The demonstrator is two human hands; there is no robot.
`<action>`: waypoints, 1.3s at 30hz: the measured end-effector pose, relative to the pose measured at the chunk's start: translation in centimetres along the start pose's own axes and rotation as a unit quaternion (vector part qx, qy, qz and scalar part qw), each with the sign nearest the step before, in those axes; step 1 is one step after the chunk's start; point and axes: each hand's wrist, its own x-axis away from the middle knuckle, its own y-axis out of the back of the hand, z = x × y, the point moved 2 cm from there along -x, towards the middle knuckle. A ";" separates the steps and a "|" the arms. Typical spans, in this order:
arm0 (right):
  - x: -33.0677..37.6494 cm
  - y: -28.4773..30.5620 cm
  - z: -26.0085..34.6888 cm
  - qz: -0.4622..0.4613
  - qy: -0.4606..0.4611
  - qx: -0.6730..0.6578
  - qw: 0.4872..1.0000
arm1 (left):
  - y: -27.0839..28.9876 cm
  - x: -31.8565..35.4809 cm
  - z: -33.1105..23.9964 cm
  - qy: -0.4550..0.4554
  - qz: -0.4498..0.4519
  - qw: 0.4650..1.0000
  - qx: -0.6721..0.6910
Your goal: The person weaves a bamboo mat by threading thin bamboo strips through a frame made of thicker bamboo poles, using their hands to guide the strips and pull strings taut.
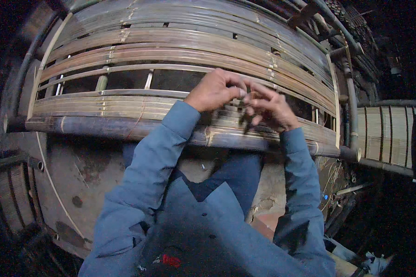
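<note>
Head view: nearest are the person's blue-grey shirt and dark trousers, with the legs reaching under the front of a bamboo frame. A bare, stained floor shows to the left, and a reddish slab lies to the right of the legs. Beyond, a thick dark front pole runs across, with a thin reddish thread draped over it left of the hands.

Just behind the pole lies a near band of slats, and over it the left hand and right hand meet, fingertips close together or touching. The left grip has thumb and forefinger drawn together; the right grip has loosely curled fingers. Both are blurred, so I cannot tell whether anything thin sits between them.

Behind the hands is an open gap, crossed by a greenish cross pole and bordered by a narrow slat. Farther off, a wide far band of slats bears pale bindings. To the right stands a pale slatted panel with dark stripes; dark poles cluster at the upper right.
</note>
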 end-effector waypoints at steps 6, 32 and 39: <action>5.7 4.4 2.0 -0.216 0.237 0.652 0.687 | -0.8 -0.2 -2.9 -0.016 0.018 0.996 -0.082; 49.5 9.6 14.9 -0.685 0.227 0.187 0.666 | -7.4 1.3 -5.0 -0.162 -0.301 0.901 -0.267; 62.3 13.1 15.5 -0.533 0.275 0.264 0.755 | -19.7 7.6 -7.5 -0.213 -0.171 0.949 -0.156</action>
